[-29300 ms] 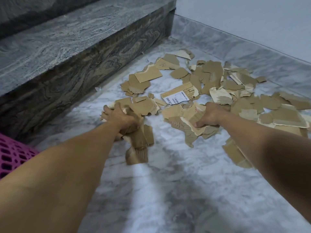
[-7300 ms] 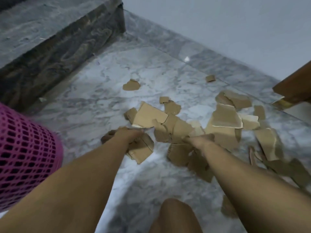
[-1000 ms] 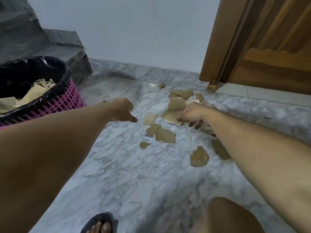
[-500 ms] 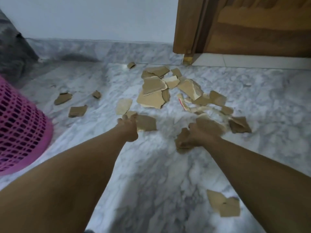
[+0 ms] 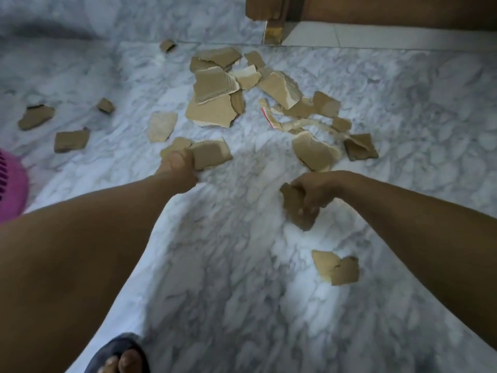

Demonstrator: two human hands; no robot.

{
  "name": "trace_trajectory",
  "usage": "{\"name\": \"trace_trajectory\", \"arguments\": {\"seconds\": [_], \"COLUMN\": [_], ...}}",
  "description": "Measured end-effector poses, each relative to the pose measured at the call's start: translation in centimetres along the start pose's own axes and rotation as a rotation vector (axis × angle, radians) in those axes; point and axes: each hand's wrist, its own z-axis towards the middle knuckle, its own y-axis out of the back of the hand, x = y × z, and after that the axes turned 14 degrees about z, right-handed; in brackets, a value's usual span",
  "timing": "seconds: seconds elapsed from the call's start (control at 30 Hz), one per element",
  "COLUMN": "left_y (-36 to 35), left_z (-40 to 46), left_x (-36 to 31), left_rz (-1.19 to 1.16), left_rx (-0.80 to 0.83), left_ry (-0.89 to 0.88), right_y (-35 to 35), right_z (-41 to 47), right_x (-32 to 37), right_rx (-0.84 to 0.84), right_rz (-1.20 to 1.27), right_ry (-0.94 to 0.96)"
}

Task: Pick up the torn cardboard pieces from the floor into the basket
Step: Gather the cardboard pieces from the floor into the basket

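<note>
Several torn brown cardboard pieces lie scattered on the marble floor, with the main heap near the door. My left hand is closed on a cardboard piece at floor level. My right hand grips a darker cardboard piece, lifted slightly off the floor. One loose piece lies below my right forearm. Three small pieces lie to the left. Only the base of the pink basket shows at the left edge.
A wooden door and its frame stand at the top, with a pale tile threshold beside it. A marble skirting runs along the far wall. My foot in a dark sandal is at the bottom edge.
The view tilted down and closer to the floor. My right hand has drawn back toward me with its cardboard piece. My left hand has closed on the piece it was touching.
</note>
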Motion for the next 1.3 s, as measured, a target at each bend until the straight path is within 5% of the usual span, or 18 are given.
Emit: {"name": "trace_trajectory", "arguments": {"seconds": [0.2, 0.6, 0.87, 1.13, 1.23, 1.3], "left_y": [0.3, -1.2, -1.2, -0.3, 0.0, 0.2], "left_z": [-1.0, -0.4, 0.3, 2.6, 3.4, 3.7], "left_x": [-3.4, -6.5, -5.6, -3.6, -2.3, -1.6], "left_rz": [0.020, 0.065, 0.282, 0.248, 0.196, 0.201], "left_rx": [0.105, 0.143, -0.036, 0.013, 0.118, 0.179], "left_ry": [-0.060, -0.187, -0.106, 0.214, 0.224, 0.190], "right_y": [-4.6, -10.1, -9.5, -2.9, -0.3, 1.1], "right_z": [-3.3, -7.0, -5.9, -0.9, 1.4, 2.9], "right_x": [-2.6, -7.2, -7.9, -5.0, -4.1, -3.6], "right_rx": [0.177, -0.109, -0.210, -0.483, -0.641, -0.737], "right_rz": [-0.332, -0.653, -0.438, 0.012, 0.323, 0.244], "right_ry": [-0.182, 0.176, 0.361, 0.229, 0.180, 0.155]}}
